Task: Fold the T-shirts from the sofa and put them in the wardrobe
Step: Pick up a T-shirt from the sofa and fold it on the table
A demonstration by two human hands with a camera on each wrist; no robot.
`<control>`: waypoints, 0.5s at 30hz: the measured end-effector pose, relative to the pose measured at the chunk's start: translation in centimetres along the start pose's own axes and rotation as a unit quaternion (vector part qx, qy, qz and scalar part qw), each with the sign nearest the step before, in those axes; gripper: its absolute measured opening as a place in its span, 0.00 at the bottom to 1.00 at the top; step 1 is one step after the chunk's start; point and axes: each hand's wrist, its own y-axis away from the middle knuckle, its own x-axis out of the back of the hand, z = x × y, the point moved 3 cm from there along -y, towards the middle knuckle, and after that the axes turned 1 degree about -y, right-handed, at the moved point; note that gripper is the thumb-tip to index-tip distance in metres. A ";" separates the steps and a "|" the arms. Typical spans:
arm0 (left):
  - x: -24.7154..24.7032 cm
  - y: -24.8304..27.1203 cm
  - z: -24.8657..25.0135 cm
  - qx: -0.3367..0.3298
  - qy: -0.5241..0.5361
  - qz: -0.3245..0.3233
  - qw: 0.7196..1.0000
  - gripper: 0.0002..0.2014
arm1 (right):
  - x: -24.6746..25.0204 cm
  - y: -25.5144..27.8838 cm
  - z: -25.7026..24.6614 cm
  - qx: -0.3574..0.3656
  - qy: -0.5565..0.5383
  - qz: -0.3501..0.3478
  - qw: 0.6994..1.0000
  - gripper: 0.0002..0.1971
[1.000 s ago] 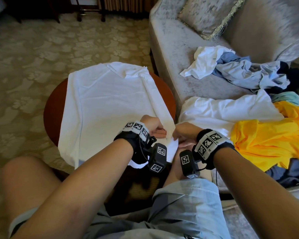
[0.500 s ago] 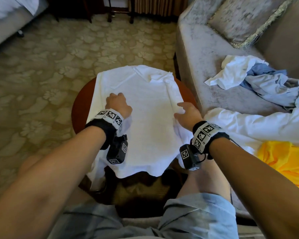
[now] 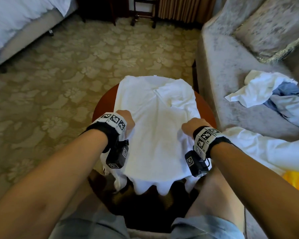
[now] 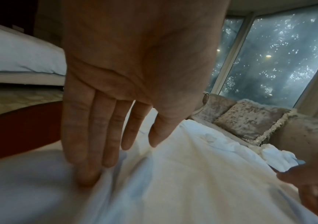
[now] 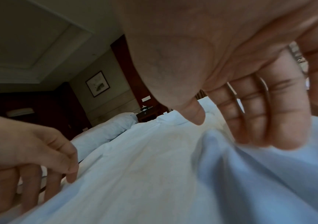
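White T-shirt [image 3: 155, 135]: lies spread over a round red-brown worktop [image 3: 100, 107], collar end away from the person, near hem hanging off the near edge in loose points; its right side already folded in, with a sleeve lying crumpled near the collar. Left hand [image 3: 126, 118]: on the shirt's left edge, fingers [image 4: 89, 136] straight and held together, tips pressing into the cloth; nothing is gripped. Right hand [image 3: 192, 125]: on the shirt's right edge, fingers [image 5: 254, 115] extended with tips touching a raised ridge of fabric, thumb apart from them; no pinch shows. Sofa [image 3: 231, 83]: grey, just right of the worktop, carrying a patterned cushion [image 3: 266, 31] at its back. Other garments on the sofa seat: a crumpled white piece [image 3: 259, 90] against a pale blue one [image 3: 288, 100]; nearer the person, another white shirt [image 3: 266, 149] laid out, with a yellow garment [image 3: 297, 181] at its near edge. Bed [image 3: 16, 23]: white bedding, far left across the patterned carpet [image 3: 59, 83]. Person's knees in grey shorts [image 3: 205, 228] flank the worktop's base.
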 end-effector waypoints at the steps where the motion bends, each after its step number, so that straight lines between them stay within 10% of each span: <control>1: 0.5 -0.3 -0.1 0.006 0.002 0.008 1.000 0.14 | 0.7 -0.5 -0.1 -0.004 -0.017 0.009 1.000 0.14; 9: 7.3 -9.8 -0.1 0.040 0.058 0.116 0.991 0.10 | 7.3 -8.5 -1.3 -0.012 -0.133 0.119 0.984 0.20; 15: 9.4 -19.7 -1.1 0.134 0.126 0.104 0.977 0.31 | 10.1 -17.8 -2.4 -0.048 -0.160 0.067 0.984 0.26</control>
